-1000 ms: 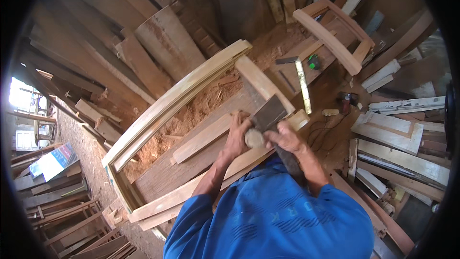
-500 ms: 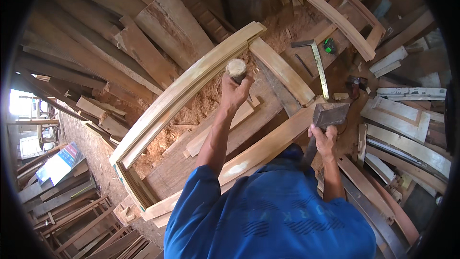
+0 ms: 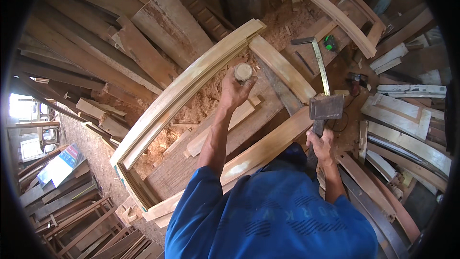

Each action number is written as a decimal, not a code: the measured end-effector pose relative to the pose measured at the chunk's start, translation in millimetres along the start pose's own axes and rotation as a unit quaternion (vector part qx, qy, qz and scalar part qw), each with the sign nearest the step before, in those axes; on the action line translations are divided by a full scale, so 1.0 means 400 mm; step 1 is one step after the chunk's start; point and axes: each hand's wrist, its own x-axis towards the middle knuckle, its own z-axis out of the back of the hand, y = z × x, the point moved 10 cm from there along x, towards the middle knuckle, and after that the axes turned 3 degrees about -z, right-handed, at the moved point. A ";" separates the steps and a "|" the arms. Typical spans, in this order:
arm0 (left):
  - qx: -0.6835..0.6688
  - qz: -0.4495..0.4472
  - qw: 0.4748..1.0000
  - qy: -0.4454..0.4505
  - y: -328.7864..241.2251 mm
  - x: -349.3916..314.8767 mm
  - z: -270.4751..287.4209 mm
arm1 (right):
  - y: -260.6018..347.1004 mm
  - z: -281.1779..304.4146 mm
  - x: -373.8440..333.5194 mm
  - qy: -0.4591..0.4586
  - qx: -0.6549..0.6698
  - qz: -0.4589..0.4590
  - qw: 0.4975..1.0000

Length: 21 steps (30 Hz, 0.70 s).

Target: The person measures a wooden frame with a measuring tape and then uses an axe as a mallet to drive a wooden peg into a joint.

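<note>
My left hand [image 3: 233, 92] is closed around an upright round wooden handle [image 3: 243, 71], its pale flat end facing up. Whatever lies below that handle is hidden by the hand. In my right hand [image 3: 322, 145] is a mallet [image 3: 326, 107] with a dark, blocky head, held up over the near right corner of a large wooden frame [image 3: 191, 72]. The frame has a long curved far rail, a right end rail [image 3: 282, 69] and a near rail [image 3: 268, 146]. My left hand is over the frame's opening, close to the far right corner.
Inside the frame lie shavings and loose wood strips [image 3: 225, 124] on a board. Beyond its right end are a metal square [image 3: 320, 64], a green tape measure [image 3: 329, 43] and a smaller frame [image 3: 340, 19]. Boards [image 3: 167, 24] lean at the back; more wood [image 3: 407, 134] is stacked right.
The mallet has tilted more upright, its head moving slightly left and up while my right hand lowered a little. My left hand and the round handle have shifted slightly right.
</note>
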 end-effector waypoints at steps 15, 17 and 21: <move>-0.022 0.006 0.999 -0.042 -0.003 -0.006 0.013 | 0.524 -0.010 -0.023 -0.061 -0.033 0.329 0.942; -0.010 0.010 0.999 -0.044 0.014 -0.003 0.011 | 0.528 -0.014 -0.022 -0.064 -0.025 0.331 0.941; -0.038 0.005 0.998 -0.043 0.032 -0.007 0.006 | 0.532 -0.028 -0.021 -0.060 -0.022 0.321 0.945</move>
